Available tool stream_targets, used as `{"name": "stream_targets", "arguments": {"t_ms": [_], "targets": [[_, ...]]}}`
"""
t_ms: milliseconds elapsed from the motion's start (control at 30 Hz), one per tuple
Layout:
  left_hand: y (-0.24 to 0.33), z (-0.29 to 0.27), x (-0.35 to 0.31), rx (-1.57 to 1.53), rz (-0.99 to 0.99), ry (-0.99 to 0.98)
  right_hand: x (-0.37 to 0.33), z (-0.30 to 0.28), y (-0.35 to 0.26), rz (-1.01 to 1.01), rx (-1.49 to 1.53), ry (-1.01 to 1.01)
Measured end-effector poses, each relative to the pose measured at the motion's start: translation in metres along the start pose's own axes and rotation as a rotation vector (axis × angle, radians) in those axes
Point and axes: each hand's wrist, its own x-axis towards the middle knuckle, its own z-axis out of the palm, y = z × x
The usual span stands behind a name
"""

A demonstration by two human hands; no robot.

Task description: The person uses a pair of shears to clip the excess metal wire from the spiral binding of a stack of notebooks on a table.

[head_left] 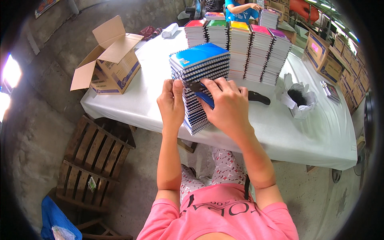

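Observation:
A tall stack of blue-covered spiral notebooks (202, 56) stands at the table's near edge, its coil bindings facing me. My right hand (228, 102) is wrapped round pliers (205, 99) with a blue grip; their dark head reaches the stack's front, among the coils. A black curved handle (259, 97) sticks out past the right side of this hand. At the stack's left front corner, my left hand (172, 102) is closed, thumb pressed against the fingers, close to the tip of the pliers. What it pinches is hidden.
Behind stand tall stacks of notebooks (239, 52) with red, green, yellow, pink and purple covers. An open carton (116, 74) sits left on the white-covered table (308, 140). A paper-lined container (298, 100) of black bits is at right. A person in blue (240, 12) handles notebooks beyond.

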Motion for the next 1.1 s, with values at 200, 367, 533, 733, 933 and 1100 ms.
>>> {"name": "stream_targets", "arguments": {"t_ms": [200,367,533,733,933,1100], "targets": [[0.001,0.003,0.001,-0.04,0.093,0.038,-0.002,-0.007,0.002,-0.018,-0.019,0.079],[-0.001,0.003,0.0,-0.032,0.063,0.03,0.001,-0.001,0.002,0.006,0.003,0.043],[0.0,0.005,-0.001,-0.04,0.078,0.038,0.0,-0.003,-0.002,0.002,-0.007,0.028],[-0.008,0.008,-0.002,-0.118,0.077,0.056,-0.001,-0.001,-0.005,-0.039,-0.108,0.023],[-0.01,0.006,0.0,-0.059,0.106,0.065,-0.001,0.008,0.007,-0.045,0.04,0.01],[-0.002,0.011,-0.003,0.096,0.258,0.145,0.001,-0.002,0.008,-0.009,0.021,-0.03]]}}
